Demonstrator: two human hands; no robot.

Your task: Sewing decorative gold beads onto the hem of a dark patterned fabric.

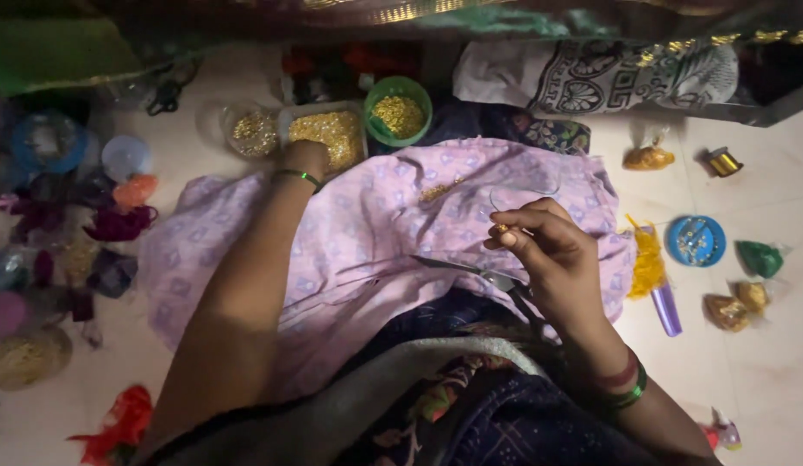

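My left hand [305, 160] reaches forward into a clear rectangular tray of gold beads [328, 131]; its fingers are hidden in the tray. My right hand [544, 250] hovers over a lilac patterned cloth [376, 233] spread on my lap, pinching a small gold bead [501, 228] between thumb and forefinger, with a thin thread looping up from it. A pair of scissors [470, 272] lies on the cloth just under that hand. A short string of gold beads [440, 190] rests on the cloth.
A green bowl of gold beads [399, 110] and a round clear dish of beads [253, 131] stand beside the tray. Bags and pots of coloured beads crowd the floor at left. At right lie a blue round lid [696, 241], yellow thread, a purple tube and small packets.
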